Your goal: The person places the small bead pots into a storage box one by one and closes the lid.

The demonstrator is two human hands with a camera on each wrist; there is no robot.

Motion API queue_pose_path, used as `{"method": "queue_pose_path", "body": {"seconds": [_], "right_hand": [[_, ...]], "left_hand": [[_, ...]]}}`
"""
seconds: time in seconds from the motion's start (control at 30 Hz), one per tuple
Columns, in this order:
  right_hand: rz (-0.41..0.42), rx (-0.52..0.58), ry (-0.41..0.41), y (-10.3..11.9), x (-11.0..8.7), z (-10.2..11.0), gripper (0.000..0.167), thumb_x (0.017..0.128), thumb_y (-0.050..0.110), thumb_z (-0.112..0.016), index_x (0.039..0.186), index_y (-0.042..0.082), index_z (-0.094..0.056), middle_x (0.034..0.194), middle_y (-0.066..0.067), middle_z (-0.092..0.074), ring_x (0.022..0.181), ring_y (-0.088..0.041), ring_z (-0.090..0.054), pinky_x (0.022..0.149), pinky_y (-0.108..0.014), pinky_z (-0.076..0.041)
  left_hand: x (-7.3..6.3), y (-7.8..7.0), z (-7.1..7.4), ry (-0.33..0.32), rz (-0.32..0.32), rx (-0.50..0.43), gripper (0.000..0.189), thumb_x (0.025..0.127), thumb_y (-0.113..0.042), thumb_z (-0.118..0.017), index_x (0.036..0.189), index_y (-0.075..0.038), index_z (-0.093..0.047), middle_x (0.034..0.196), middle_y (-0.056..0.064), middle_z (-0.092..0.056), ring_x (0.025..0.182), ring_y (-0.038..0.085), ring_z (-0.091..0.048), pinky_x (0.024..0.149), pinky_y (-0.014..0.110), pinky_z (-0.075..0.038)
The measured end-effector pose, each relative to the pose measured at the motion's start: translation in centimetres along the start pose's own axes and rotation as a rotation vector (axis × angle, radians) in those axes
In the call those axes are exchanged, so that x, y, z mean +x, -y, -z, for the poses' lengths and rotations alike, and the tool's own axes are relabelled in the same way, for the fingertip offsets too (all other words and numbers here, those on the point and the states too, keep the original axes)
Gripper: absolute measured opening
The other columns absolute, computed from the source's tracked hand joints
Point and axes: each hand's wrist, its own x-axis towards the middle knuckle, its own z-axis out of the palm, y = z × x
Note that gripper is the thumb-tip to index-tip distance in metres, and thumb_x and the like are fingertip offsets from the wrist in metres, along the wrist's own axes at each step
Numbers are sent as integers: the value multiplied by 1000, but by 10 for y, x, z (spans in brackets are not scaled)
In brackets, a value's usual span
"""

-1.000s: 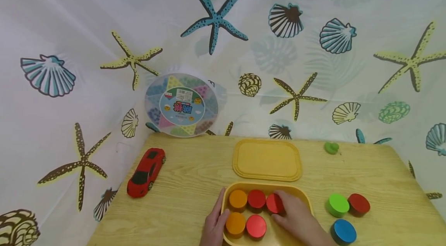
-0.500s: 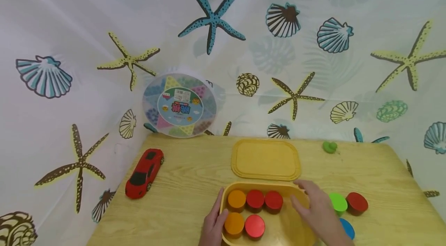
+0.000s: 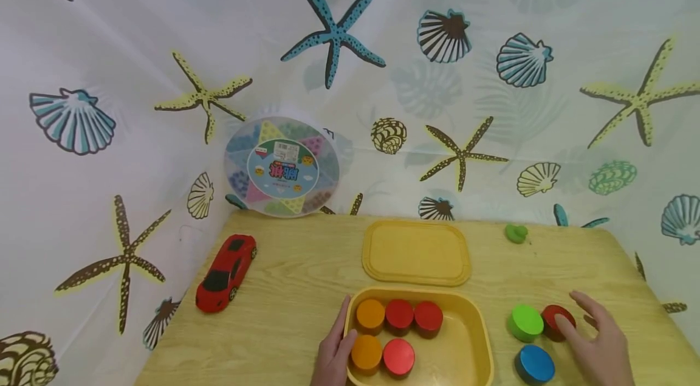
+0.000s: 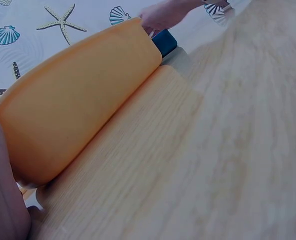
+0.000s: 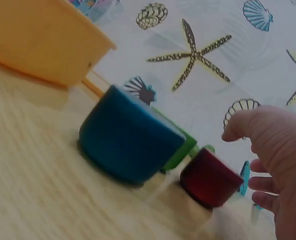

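Note:
My left hand (image 3: pixel 332 349) grips the left wall of a yellow plastic box (image 3: pixel 465 297), its thumb over the rim. Inside stand two orange round blocks (image 3: pixel 370 317) and three red round blocks (image 3: pixel 429 317). Over on the right, my right hand (image 3: pixel 601 343) hovers around a dark red round block (image 3: pixel 552 320) with thumb and fingers spread. In the right wrist view the hand is apart from that dark red block (image 5: pixel 210 179). A green round block (image 3: pixel 526 323) and a blue round block (image 3: pixel 535 364) stand between it and the box.
A yellow lid (image 3: pixel 417 252) lies behind the box. A red toy car (image 3: pixel 226 273) is at the left edge, and a small green toy (image 3: pixel 516 233) at the back right. A round board-game pack (image 3: pixel 282 167) leans on the patterned cloth (image 3: pixel 394 70).
My right hand has let go of a red block in the box's back row and moved right to the dark red block outside. The left hand stays on the box.

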Motion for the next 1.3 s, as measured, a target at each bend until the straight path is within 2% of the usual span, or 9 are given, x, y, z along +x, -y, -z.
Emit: {"method": "queue_pose_path", "body": {"seconds": [0.1,0.27,0.37,0.4,0.5,0.6,0.77,0.97,1.3], "right_hand": [[-101,38,119,-15,-4,0,77,100,44,-71,155,-3,-43,151,-33,-49,131,-46,-48,78,5,-32],[-183,63,206,-24,-4,-4,91,96,52,-72,158,-5,-36,153,-35,-46,133,-49,-50,76,1,-38],[-188,67,224,-24,-4,-6,93,95,51,-75,158,-5,-37,154,-36,-44,133,-52,-51,98,-23,-51],[-177,58,220,-24,-5,-7,92,94,51,-76,158,-4,-38,154,-35,-45,130,-41,-59,99,-24,-51],[-136,67,183,-24,-6,-10,86,93,47,-79,155,-1,-44,150,-34,-50,112,2,-64,100,-22,-51],[-95,93,117,-26,-8,-15,78,91,40,-83,150,0,-52,143,-33,-58,96,30,-40,80,2,-39],[-122,123,35,-28,-10,-17,75,87,34,-88,144,-3,-57,137,-33,-62,94,30,-41,78,3,-43],[-231,172,-3,-29,-9,-14,79,85,35,-89,144,-4,-56,139,-31,-62,90,27,-46,74,0,-47],[-378,368,-182,2,-8,5,73,79,24,-94,142,4,-62,104,26,-66,87,16,-63,74,-4,-53]], "left_hand": [[-1,0,0,-2,6,-15,62,113,-31,-44,168,-14,-21,172,10,-23,156,26,-20,124,45,-20],[-3,0,0,-24,4,-22,61,113,-27,-45,168,-14,-22,171,9,-25,155,24,-22,124,44,-21],[-3,0,0,-29,3,-10,61,113,-28,-44,168,-13,-22,171,9,-26,155,23,-23,124,36,-23],[-3,1,0,-31,3,-8,61,113,-27,-44,168,-13,-23,171,9,-26,154,23,-23,123,30,-25],[-4,1,0,-34,0,-10,61,113,-27,-45,168,-13,-23,171,8,-26,154,22,-22,116,12,-25],[-4,1,0,-34,0,-14,61,113,-27,-45,168,-12,-23,171,8,-26,154,22,-22,109,4,-23],[-4,0,-1,-35,3,-4,61,113,-28,-45,168,-14,-23,171,8,-26,154,22,-23,114,9,-24],[-3,-1,-3,-33,-6,-3,60,113,-28,-45,168,-15,-23,171,7,-26,156,24,-23,124,39,-23],[0,2,-3,-34,-7,20,60,113,-28,-45,168,-14,-24,171,8,-26,155,25,-24,122,34,-25]]}}
